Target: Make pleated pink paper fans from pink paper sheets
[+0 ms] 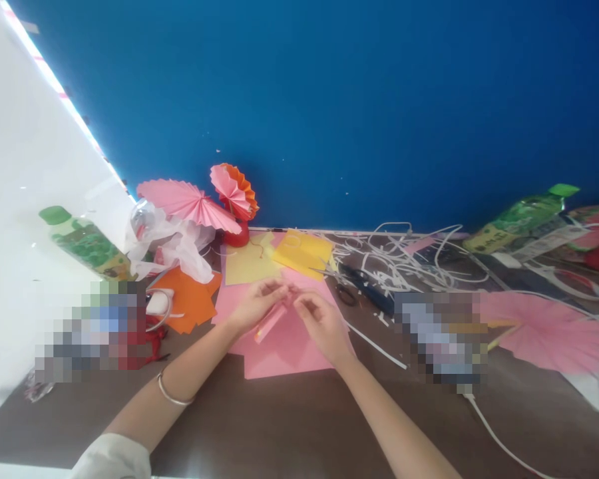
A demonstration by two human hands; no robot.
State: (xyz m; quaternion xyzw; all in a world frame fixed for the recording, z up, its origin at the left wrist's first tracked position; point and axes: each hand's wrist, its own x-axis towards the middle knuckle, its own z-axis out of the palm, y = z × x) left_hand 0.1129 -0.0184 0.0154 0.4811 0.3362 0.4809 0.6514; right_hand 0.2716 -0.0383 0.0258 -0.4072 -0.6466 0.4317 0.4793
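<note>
A narrow folded pink paper [269, 324] slants down from the fingers of my left hand [259, 303], which is closed on it. Close beside it, my right hand [323, 322] is closed in a pinch near the paper's upper end. What lies between the right fingertips is too small and blurred to make out. Under both hands lie flat pink sheets [289, 362]. Behind them are a pale yellow sheet [242, 267] and a deeper yellow paper [307, 251]. Dark-handled scissors [347, 295] lie just right of the sheets.
Pleated pink fans [190, 203] stand by the blue wall. Orange sheets [184, 303], a plastic bag [180, 249] and a green-capped bottle [87, 243] are on the left. White strips and cables [429, 256], a blurred-out phone-like device [436, 339] and another pink fan [549, 329] lie right.
</note>
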